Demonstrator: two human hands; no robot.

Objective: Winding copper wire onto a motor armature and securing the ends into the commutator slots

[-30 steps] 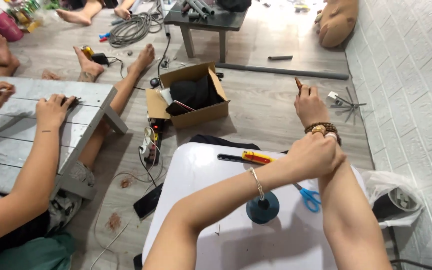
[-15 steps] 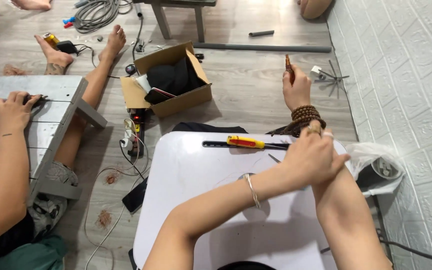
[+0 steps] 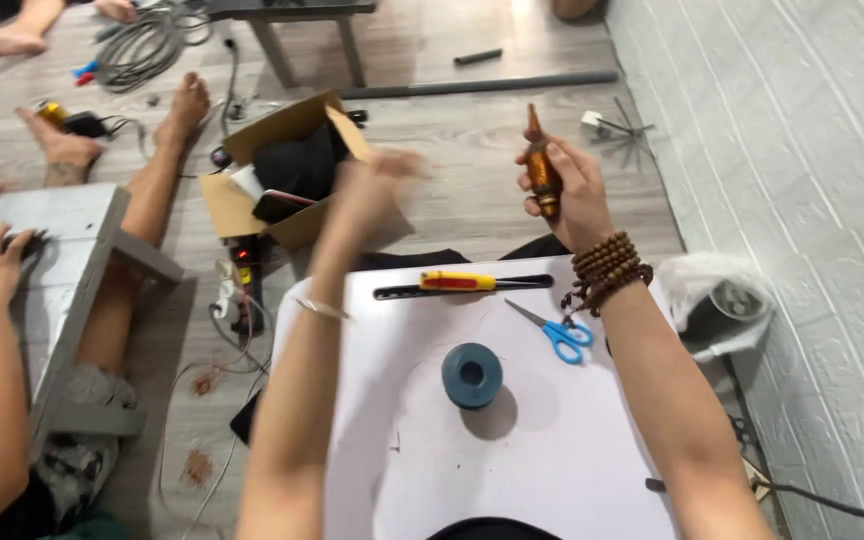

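The brown tool [image 3: 542, 170] stands nearly upright — tip up, long axis vertical — beyond the white board [image 3: 512, 440], clasped in the right hand [image 3: 572, 190]. The left hand [image 3: 372, 190], blurred, hovers above the board's far-left corner — grip unclear.

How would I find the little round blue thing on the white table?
Look at the white table just below the person's arms. Near its middle, below the blue-handled scissors and the yellow-handled screwdriver, lies a dark blue-grey spool. It is the only round thing there, with a hole in its centre.
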